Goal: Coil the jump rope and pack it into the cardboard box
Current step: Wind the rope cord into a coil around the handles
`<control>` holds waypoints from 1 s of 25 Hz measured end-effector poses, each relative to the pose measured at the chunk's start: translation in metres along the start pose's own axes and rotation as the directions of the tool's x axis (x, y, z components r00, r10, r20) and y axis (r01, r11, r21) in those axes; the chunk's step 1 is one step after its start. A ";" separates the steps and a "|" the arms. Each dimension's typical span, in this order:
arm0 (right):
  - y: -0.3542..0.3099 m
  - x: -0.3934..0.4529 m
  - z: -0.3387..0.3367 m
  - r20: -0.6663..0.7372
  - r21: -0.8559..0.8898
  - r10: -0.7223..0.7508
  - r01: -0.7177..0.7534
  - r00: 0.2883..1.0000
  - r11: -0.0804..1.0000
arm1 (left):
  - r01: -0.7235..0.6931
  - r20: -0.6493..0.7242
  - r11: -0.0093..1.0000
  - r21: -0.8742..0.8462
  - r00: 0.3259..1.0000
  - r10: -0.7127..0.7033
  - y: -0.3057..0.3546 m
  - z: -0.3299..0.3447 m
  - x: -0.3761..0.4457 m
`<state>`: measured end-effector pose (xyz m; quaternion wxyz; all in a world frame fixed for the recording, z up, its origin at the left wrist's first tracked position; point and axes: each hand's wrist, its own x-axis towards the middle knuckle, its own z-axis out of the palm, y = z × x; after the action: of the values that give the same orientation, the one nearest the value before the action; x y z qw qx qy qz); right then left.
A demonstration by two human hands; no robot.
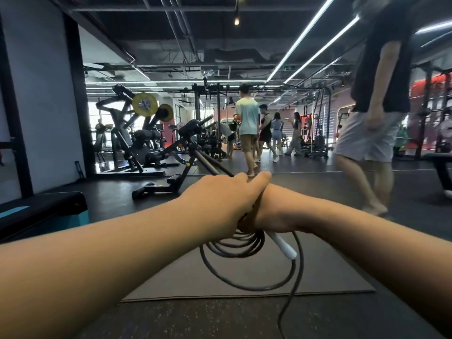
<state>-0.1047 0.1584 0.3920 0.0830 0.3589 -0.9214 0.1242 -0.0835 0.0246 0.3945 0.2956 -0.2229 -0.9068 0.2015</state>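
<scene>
Gym floor; black coiled jump rope [247, 248]

Two hands [220, 201], one jump rope [244, 245], one mat [171, 282], perhaps six bystanders [248, 123].

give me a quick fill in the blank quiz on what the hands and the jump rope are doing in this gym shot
1. Both hands, the left hand and the right hand, grip the black jump rope, which hangs below them in several ____.
2. The handle sticking out under the right hand is coloured ____.
3. One loose end of the rope trails down toward the ____ edge of the picture.
4. On the floor under the rope lies a flat brown ____.

Missing words: loops; white; bottom; mat
</scene>
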 end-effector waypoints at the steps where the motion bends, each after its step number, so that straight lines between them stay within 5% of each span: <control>1: 0.002 0.000 0.000 0.001 0.029 0.011 -0.011 1.000 1.000 | 0.032 0.046 0.999 -0.045 0.999 -0.029 0.001 0.001 0.001; 5: 0.002 -0.001 0.007 -0.001 -0.029 0.062 -0.062 0.998 0.998 | 0.247 0.253 0.959 -0.138 0.945 -0.207 0.008 0.007 -0.001; 11: 0.009 -0.002 0.017 0.032 -0.100 0.080 -0.077 0.996 0.992 | 0.282 0.384 0.906 -0.315 0.911 -0.150 0.004 0.017 -0.007; 18: 0.019 -0.010 -0.007 0.202 0.044 0.065 -0.075 0.977 0.996 | 0.142 0.390 0.975 -0.173 0.919 -0.064 -0.007 0.010 -0.014; 25: 0.044 -0.014 -0.031 0.043 0.150 0.110 -0.116 0.993 0.982 | 0.112 0.320 0.993 0.046 0.940 -0.121 -0.040 0.004 -0.032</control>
<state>-0.1227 0.2077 0.4112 0.0324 0.3133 -0.9293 0.1926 -0.0737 -0.0255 0.3971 0.1582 -0.1288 -0.9516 0.2297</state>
